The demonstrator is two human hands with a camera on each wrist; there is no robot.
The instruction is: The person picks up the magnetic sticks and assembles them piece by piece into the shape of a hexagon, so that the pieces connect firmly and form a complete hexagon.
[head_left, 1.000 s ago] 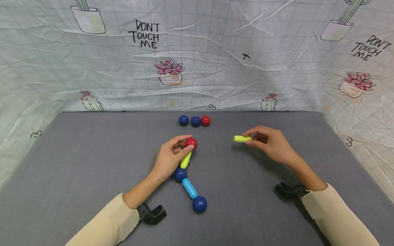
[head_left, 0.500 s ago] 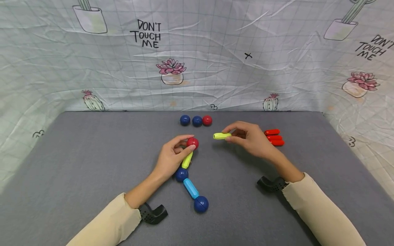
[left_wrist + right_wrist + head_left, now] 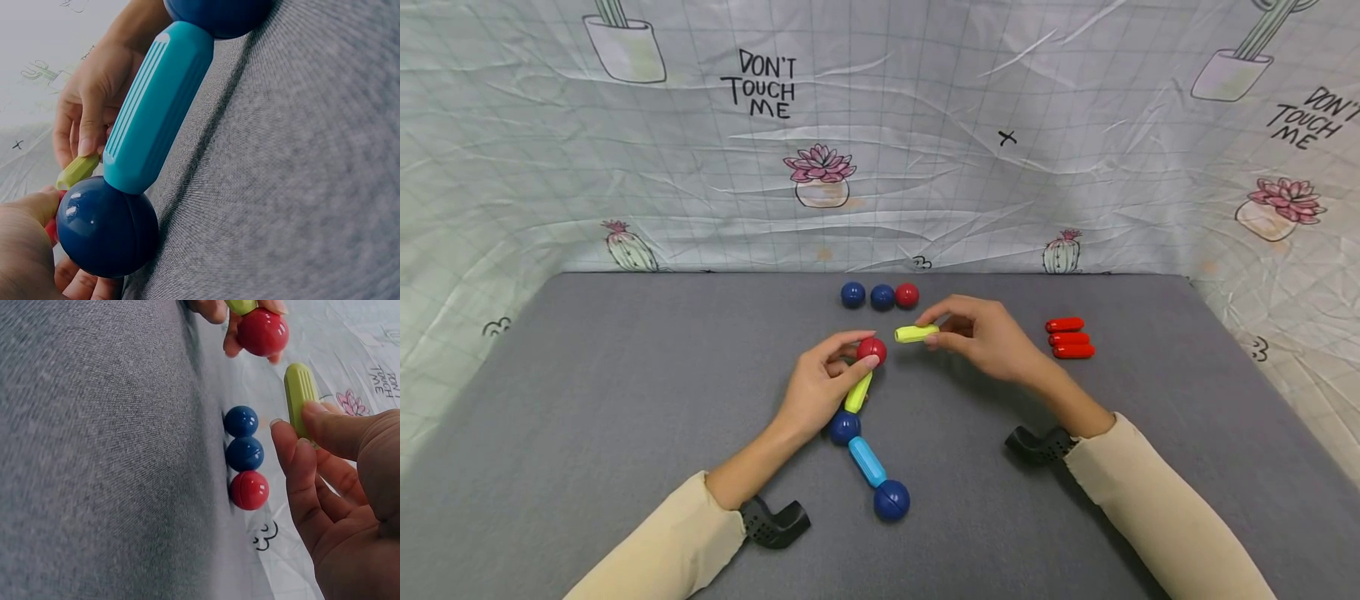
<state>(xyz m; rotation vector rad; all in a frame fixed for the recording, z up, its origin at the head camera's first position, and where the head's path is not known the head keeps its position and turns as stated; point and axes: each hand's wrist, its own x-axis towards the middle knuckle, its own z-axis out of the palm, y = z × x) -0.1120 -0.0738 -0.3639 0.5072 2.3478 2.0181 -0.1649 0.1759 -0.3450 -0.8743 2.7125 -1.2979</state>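
My left hand pinches a red ball between thumb and fingers. That ball tops a chain: a yellow-green rod runs down to a blue ball, then a light-blue rod leads to another blue ball. In the left wrist view the light-blue rod fills the foreground. My right hand pinches a loose yellow-green rod by one end. Its free end points at the red ball, with a small gap between them; the right wrist view shows this rod apart from the ball.
Behind the hands, two blue balls and a red ball sit in a row near the back of the grey table. Three red rods lie together at the right. A printed cloth hangs behind the table.
My right hand has moved left with the yellow-green rod, close to the red ball. The red rods have come into view behind it. My left hand still holds the red ball in place.
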